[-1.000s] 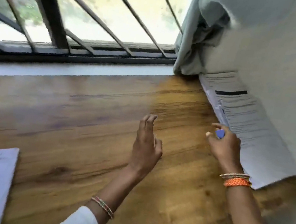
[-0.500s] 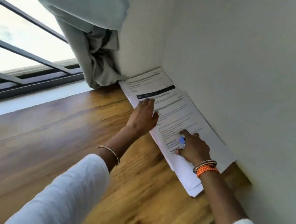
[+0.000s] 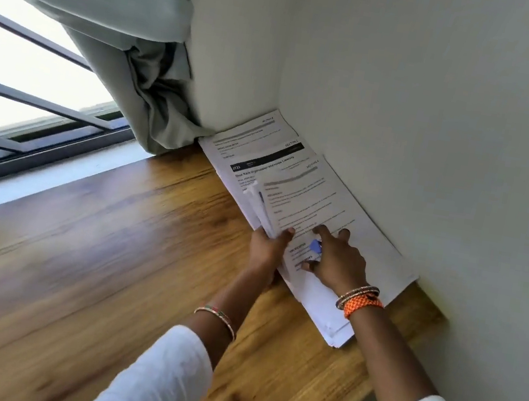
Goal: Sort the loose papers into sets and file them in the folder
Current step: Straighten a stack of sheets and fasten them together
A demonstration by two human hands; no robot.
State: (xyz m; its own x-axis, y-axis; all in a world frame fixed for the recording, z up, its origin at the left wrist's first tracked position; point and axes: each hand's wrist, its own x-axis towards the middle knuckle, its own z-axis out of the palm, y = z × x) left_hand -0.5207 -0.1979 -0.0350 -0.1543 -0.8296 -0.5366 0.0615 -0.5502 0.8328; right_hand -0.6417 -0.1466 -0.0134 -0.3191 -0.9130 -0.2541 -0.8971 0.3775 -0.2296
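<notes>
From my head camera, a glossy wood-grain desk runs to a pale painted wall at 2 o'clock; a barred window sits at 10, with a bunched grey-green curtain at 12. The loose papers, white printed sheets fanned against the wall, lie just past centre; a black banner reads "2723". My left hand pinches the lifted sheet edges. My right hand presses fingertips on the top sheet, holding a small blue object I cannot identify.
</notes>
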